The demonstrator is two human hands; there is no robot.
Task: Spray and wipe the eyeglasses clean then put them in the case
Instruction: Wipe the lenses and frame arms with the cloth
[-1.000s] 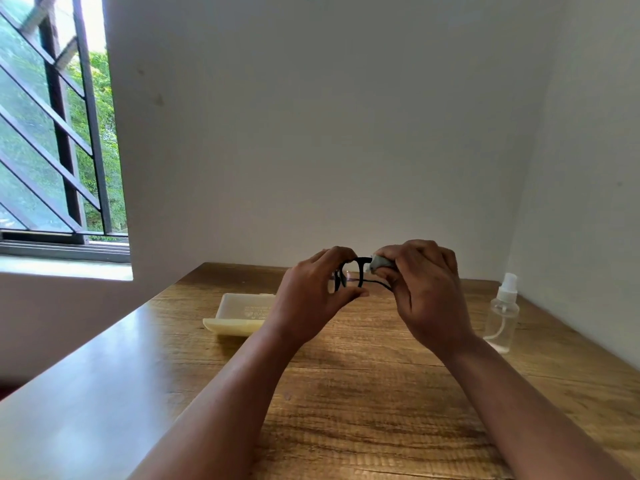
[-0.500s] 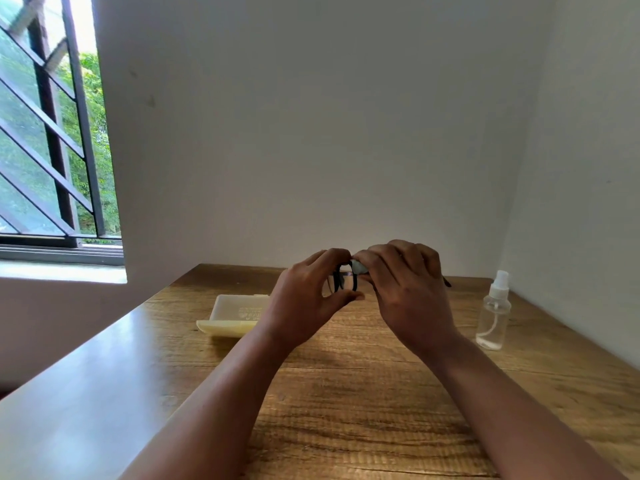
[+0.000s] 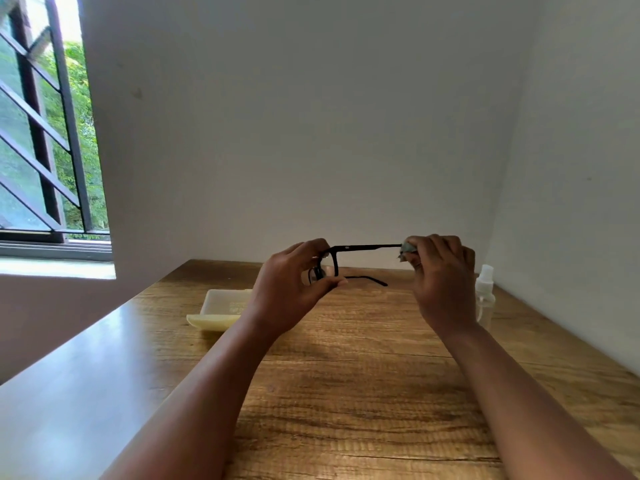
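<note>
White walls corner a wooden table [image 3: 346, 393], above which the left hand [image 3: 291, 292] pinches the eyeglasses [image 3: 332, 263] at the lens front. One temple runs toward 3 o'clock into the right hand [image 3: 440, 278], which pinches a grey cloth [image 3: 408, 249] round its tip. The open case [image 3: 221, 306] lies at 9 o'clock, nearer the left hand; a small mark on the temple is unreadable.

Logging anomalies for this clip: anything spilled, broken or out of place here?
Nothing stands out. The left hand holds the eyeglasses by the front, the right hand pinches a cloth on one temple, the spray bottle stands upright, and the case lies open.
</note>
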